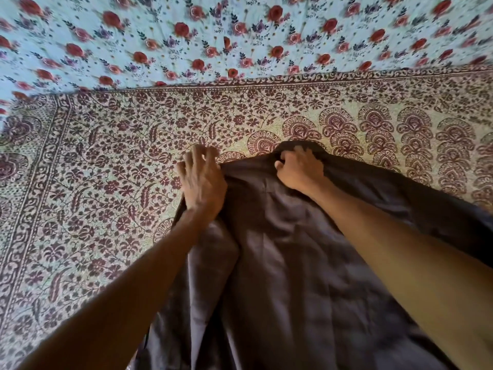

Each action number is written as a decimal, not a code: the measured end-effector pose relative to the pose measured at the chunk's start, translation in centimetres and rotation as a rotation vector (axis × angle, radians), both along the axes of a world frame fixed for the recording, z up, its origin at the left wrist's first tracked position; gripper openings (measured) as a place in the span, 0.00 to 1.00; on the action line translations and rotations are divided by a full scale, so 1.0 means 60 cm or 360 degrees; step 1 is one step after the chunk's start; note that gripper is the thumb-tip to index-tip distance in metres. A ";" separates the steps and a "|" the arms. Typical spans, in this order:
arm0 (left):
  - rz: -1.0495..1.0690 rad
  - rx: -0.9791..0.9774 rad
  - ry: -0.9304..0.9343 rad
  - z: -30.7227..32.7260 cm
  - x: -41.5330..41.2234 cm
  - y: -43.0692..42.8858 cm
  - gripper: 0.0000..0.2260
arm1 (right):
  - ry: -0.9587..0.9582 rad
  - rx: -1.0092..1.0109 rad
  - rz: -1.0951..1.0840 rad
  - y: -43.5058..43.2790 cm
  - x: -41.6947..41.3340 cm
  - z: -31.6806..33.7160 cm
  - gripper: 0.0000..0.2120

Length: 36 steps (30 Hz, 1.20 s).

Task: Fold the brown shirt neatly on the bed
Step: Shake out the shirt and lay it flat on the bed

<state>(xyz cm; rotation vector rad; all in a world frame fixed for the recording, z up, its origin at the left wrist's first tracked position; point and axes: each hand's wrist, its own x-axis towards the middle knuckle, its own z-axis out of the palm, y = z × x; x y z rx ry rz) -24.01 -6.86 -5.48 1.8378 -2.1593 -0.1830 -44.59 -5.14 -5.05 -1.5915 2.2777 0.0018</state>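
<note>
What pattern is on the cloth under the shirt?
Dense maroon floral print on cream bedspread, with a patterned border; head view.

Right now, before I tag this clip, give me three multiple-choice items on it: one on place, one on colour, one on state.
1. Where does the brown shirt lie?
A. on the maroon-patterned bedspread
B. on a chair
C. on the floor

2. What colour are the large flowers on the pale blue sheet farther away?
A. yellow
B. red
C. white

3. What is the right hand doing?
A. resting flat
B. hanging clear of the cloth
C. closed on the shirt's far edge

Key: 1 A, the shirt spreads over that bedspread. 2 B, red roses repeat across it. 3 C, its fingers curl into bunched fabric; the left hand presses spread-fingered at the shirt's edge.
</note>
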 end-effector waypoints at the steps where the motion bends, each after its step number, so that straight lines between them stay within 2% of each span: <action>1: -0.0135 -0.0025 0.0072 0.005 -0.010 0.033 0.13 | -0.0079 0.0024 0.0019 0.003 -0.010 -0.008 0.20; 3: -0.0405 0.0197 0.0088 -0.010 -0.015 0.107 0.18 | -0.0073 0.0046 0.0042 0.012 -0.020 -0.020 0.22; 5: -0.0563 0.0403 -0.0132 -0.038 0.008 0.169 0.26 | 0.0013 0.0059 0.0029 0.022 -0.023 -0.029 0.25; 6: -0.0595 0.0403 -0.0216 -0.050 0.026 0.185 0.27 | 0.0054 0.0052 0.0029 0.029 -0.023 -0.033 0.27; 10: -0.0530 0.0315 -0.0373 -0.049 0.096 0.194 0.24 | 0.0201 0.0093 0.0098 0.066 -0.018 -0.061 0.38; 13: -0.0421 0.0341 -0.0453 -0.037 0.129 0.189 0.23 | 0.0122 0.0063 0.0041 0.086 -0.009 -0.078 0.40; 17: -0.0276 0.0331 -0.0401 -0.023 0.125 0.167 0.15 | 0.0076 0.0123 -0.0042 0.074 0.001 -0.065 0.41; 20: -0.0116 0.0200 -0.0202 -0.016 0.097 0.135 0.09 | 0.0178 -0.0119 -0.0151 0.065 0.037 -0.040 0.31; 22: 0.0072 0.0218 0.0084 -0.012 0.085 0.103 0.11 | 0.0176 -0.0283 0.0001 0.065 0.073 -0.033 0.26; 24: 0.0266 0.0280 0.0253 -0.016 0.084 0.061 0.12 | 0.0022 -0.0221 0.0171 0.066 0.103 -0.039 0.28; 27: 0.0328 0.0536 0.0185 -0.020 0.095 0.005 0.19 | -0.0135 -0.0061 0.0128 0.061 0.123 -0.057 0.31; 30: 0.0214 0.0709 0.0153 -0.013 0.096 -0.028 0.15 | -0.0066 -0.0151 0.0064 0.062 0.130 -0.067 0.33; 33: 0.0221 0.0623 0.0288 -0.006 0.099 -0.051 0.07 | 0.0071 -0.0273 0.0098 0.075 0.135 -0.078 0.35; 36: 0.0244 0.0551 0.0270 -0.015 0.108 -0.072 0.08 | 0.0244 -0.0417 0.0155 0.099 0.133 -0.096 0.36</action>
